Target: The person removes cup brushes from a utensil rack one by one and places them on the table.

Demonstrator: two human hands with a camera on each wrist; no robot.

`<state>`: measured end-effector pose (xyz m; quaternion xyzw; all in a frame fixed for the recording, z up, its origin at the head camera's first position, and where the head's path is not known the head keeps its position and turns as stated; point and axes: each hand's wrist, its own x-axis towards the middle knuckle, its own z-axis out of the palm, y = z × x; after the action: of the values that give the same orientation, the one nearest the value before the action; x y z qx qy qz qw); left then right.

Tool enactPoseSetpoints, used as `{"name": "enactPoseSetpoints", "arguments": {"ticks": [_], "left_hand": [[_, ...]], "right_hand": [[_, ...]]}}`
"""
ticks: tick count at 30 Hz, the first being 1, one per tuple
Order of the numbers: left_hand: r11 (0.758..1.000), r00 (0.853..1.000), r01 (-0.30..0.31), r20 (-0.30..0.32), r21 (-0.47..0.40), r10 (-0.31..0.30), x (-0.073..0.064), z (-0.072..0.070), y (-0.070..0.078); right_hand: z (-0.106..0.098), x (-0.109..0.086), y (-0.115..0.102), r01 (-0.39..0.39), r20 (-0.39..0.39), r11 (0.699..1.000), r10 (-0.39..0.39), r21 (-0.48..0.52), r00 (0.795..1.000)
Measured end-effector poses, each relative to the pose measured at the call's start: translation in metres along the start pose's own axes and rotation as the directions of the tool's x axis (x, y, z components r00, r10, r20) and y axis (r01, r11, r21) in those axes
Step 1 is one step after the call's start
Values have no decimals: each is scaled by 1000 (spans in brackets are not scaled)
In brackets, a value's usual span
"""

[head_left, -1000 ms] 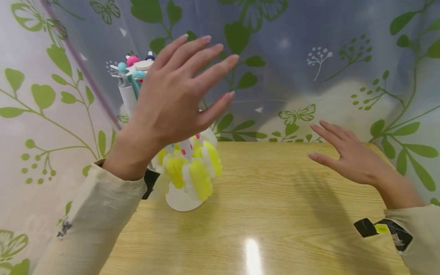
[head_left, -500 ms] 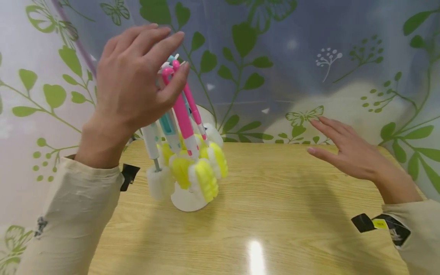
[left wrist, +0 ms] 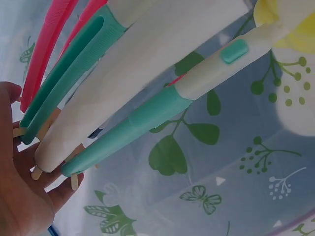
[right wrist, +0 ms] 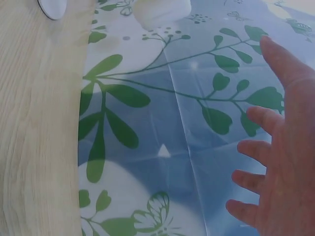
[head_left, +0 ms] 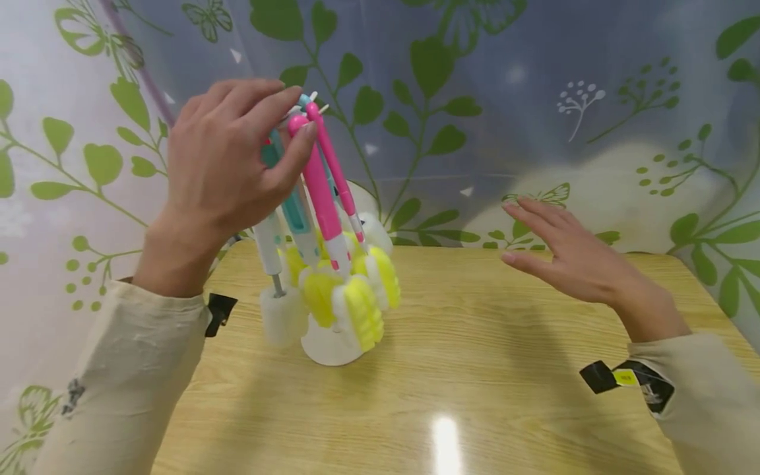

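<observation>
Several bottle brushes hang from a stand with a round white base (head_left: 320, 344), left of the middle in the head view. My left hand (head_left: 216, 155) grips the stand's top from above, its thumb by a pink brush (head_left: 322, 191). In the left wrist view, the fingers of that hand (left wrist: 22, 206) curl about the hook ends of a teal-handled brush (left wrist: 130, 120) and a white-handled one (left wrist: 133, 73). Yellow-and-white sponge heads (head_left: 361, 313) and a white cylindrical sponge (head_left: 284, 318) hang lowest. My right hand (head_left: 561, 254) hovers apart, palm down with straight fingers, touching nothing.
Beneath both hands lies a light wooden table (head_left: 475, 369), its back edge meeting a curtain (head_left: 475, 119) printed with leaves and butterflies. More of this curtain hangs close on the left. Each sleeve has a black strap at the wrist.
My left hand has come down and to the left onto the stand's top, its spread fingers now curled, and the pink brushes show. My right hand has drifted slightly left.
</observation>
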<state>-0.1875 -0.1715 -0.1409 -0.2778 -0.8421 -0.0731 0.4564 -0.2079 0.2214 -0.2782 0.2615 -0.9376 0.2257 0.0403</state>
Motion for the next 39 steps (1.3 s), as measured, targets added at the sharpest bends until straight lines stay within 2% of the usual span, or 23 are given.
{"name": "enactPoseSetpoints", "arguments": {"ticks": [5, 16, 20, 24, 27, 31, 36, 39], "left_hand": [[1000, 1000, 25, -18, -19, -25, -3, 4, -2], [998, 991, 15, -133, -56, -23, -8, 15, -3], [999, 984, 13, -179, -49, -21, -7, 18, -3], [994, 968, 55, -239, -97, -77, -6, 22, 0], [989, 960, 86, -257, -122, -115, -6, 24, 2], [993, 954, 71, -284, -94, -95, -6, 25, 2], [993, 940, 74, -325, -91, -100, -7, 25, 2], [992, 940, 93, -322, -86, -116, -6, 25, 6]], "right_hand": [[8, 11, -7, 33, 7, 999, -33, -4, 999], [28, 37, -30, 101, -27, 994, -100, 39, 995], [38, 46, -39, 122, -50, 985, -117, 125, 992], [45, 53, -49, 110, -66, 965, -97, 239, 993], [49, 59, -59, 106, -86, 933, -81, 345, 993], [54, 70, -75, 155, -130, 871, -105, 467, 986], [58, 84, -96, 235, -188, 816, -158, 528, 969], [57, 91, -107, 273, -217, 773, -178, 573, 960]]}}
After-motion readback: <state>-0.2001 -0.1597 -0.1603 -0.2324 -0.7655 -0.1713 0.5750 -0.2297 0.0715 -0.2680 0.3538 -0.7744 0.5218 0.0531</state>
